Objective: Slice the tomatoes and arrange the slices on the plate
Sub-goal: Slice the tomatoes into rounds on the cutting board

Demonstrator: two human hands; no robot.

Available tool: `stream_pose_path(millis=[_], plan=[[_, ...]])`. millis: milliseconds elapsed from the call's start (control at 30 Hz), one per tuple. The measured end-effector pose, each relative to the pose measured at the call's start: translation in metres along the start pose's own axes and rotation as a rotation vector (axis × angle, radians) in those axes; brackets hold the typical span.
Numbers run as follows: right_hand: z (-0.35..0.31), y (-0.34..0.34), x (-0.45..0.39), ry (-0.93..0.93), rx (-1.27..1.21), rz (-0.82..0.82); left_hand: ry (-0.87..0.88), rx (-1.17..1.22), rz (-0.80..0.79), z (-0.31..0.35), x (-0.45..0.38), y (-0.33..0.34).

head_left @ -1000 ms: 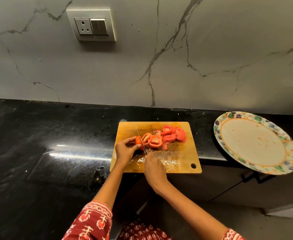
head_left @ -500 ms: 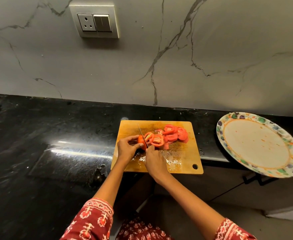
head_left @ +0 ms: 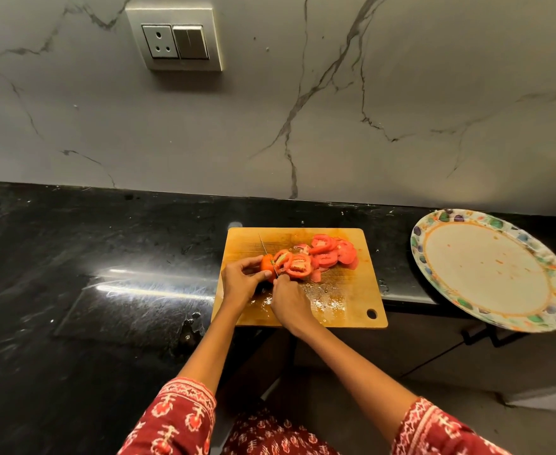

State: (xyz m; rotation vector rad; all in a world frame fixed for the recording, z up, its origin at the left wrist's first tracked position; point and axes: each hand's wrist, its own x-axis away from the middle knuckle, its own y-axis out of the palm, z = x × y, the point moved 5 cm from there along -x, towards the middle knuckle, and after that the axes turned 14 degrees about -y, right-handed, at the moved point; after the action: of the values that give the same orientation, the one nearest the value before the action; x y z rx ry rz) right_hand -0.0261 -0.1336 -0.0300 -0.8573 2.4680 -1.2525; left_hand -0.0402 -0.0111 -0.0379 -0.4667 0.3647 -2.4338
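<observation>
Grey marble wall (head_left: pixel 335 110) with dark veins rises behind a black bench (head_left: pixel 106 257), and a socket plate (head_left: pixel 175 41) is set into the wall at upper left. On the bench lies a wooden board (head_left: pixel 335 310) with a hole in its near right corner, its near edge overhanging the bench front. The left hand (head_left: pixel 239 282) curls its fingers (head_left: pixel 253 259) round the uncut end of a tomato (head_left: pixel 266 262) at the board's left middle. The right hand (head_left: pixel 289 302) is closed on a knife (head_left: pixel 268 256); the handle is hidden in the grip, and the thin blade points away from the person, set into the tomato just right of the left fingertips. Cut slices (head_left: pixel 327 256) lie overlapping in a heap to the right of the blade, toward the board's far right. Juice and seeds wet the board near the hands. Well to the right, apart from the board, a plate (head_left: pixel 434 221) with a patterned rim sits at the bench edge, carrying only a few red smears.
</observation>
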Motion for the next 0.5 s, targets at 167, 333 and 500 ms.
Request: stream_pose_path(millis=[167, 333, 500], plan=[[0.003, 0.005, 0.0, -0.011, 0.026, 0.004, 0.008, -0.012, 0.002, -0.001, 0.0, -0.001], [0.004, 0.008, 0.012, -0.039, 0.057, 0.035, 0.028, -0.038, 0.011, -0.002, 0.001, -0.001], [0.006, 0.009, 0.007, -0.019, 0.053, 0.036, 0.032, -0.038, 0.013, -0.002, 0.0, -0.001]])
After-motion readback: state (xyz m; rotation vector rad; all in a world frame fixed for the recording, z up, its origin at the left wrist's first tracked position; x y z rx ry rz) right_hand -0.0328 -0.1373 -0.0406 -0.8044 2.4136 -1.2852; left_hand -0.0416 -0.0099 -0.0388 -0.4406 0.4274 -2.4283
